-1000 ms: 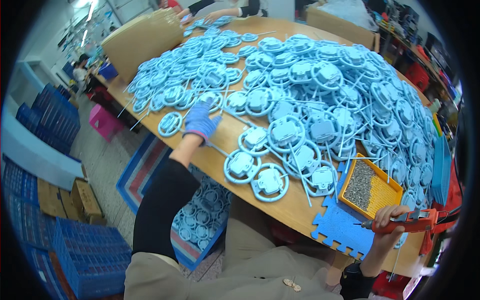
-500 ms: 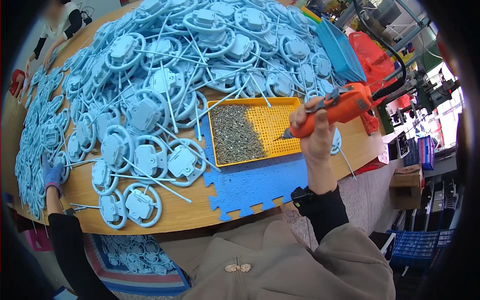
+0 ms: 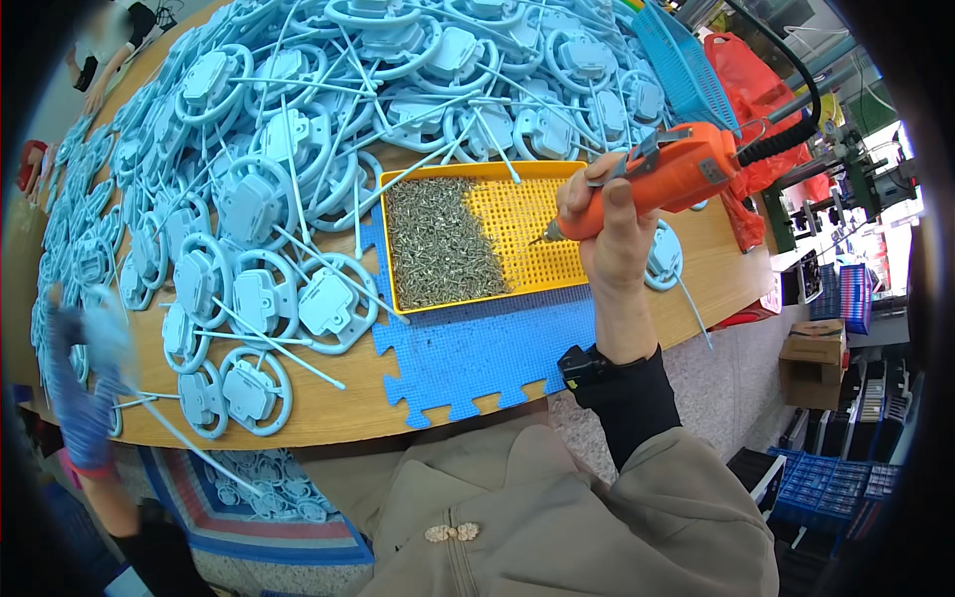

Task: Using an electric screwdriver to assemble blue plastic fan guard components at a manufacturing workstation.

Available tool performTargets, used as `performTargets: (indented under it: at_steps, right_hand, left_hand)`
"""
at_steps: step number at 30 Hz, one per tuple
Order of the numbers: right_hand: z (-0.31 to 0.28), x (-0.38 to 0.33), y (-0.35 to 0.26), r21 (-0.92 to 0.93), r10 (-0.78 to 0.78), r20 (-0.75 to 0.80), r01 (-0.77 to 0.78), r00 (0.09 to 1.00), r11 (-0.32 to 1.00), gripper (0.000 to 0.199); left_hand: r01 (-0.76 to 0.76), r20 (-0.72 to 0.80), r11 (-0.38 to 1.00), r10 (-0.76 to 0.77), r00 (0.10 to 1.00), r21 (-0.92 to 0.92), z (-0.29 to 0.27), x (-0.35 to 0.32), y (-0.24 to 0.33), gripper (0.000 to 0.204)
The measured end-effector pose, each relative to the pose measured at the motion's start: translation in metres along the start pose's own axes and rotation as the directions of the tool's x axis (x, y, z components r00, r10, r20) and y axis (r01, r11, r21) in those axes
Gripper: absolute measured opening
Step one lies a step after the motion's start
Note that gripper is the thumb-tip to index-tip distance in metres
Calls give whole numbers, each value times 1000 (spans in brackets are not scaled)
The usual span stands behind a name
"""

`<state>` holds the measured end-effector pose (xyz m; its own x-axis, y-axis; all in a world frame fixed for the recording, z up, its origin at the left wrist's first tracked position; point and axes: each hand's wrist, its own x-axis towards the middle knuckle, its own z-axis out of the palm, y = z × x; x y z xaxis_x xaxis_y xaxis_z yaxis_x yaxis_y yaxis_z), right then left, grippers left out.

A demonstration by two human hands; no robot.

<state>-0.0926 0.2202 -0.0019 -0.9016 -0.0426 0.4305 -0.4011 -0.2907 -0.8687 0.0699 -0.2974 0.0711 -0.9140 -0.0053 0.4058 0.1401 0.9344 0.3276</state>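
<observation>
My right hand (image 3: 619, 244) is wrapped round an orange electric screwdriver (image 3: 691, 167) with a coiled black cord. Its bit points left over the bare part of a yellow perforated tray (image 3: 542, 214). Small metal screws (image 3: 438, 244) fill the tray's left side. At the far left my left hand (image 3: 85, 423), in a blue glove, grips a light-blue plastic wheel with a long thin rod (image 3: 107, 343). Motion smears that hand and the wheel, which are raised near the table's left front edge.
A large heap of similar light-blue wheels (image 3: 249, 204) covers the back and left of the wooden table (image 3: 343, 403). Under the tray lies a blue foam mat (image 3: 477, 353). A blue basket (image 3: 681, 65) and red plastic bags (image 3: 756, 90) stand back right. Another person (image 3: 114, 45) is at far left.
My left hand has lifted a light-blue wheel off the heap and drawn it toward me. The right hand still holds the screwdriver over the tray. The whole view has shifted slightly.
</observation>
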Motion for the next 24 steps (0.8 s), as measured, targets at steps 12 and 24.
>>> performTargets:
  at_steps: [12, 24]
  right_hand:
    - [14, 4, 3, 14, -68, 8, 68, 998, 998, 34]
    - [83, -62, -55, 86, 120, 376, -164, 919, 983, 57]
  left_hand:
    - [-363, 296, 829, 507, 810, -425, 178, -15, 242, 73]
    - [-81, 164, 813, 212, 963, -576, 193, -38, 234, 90]
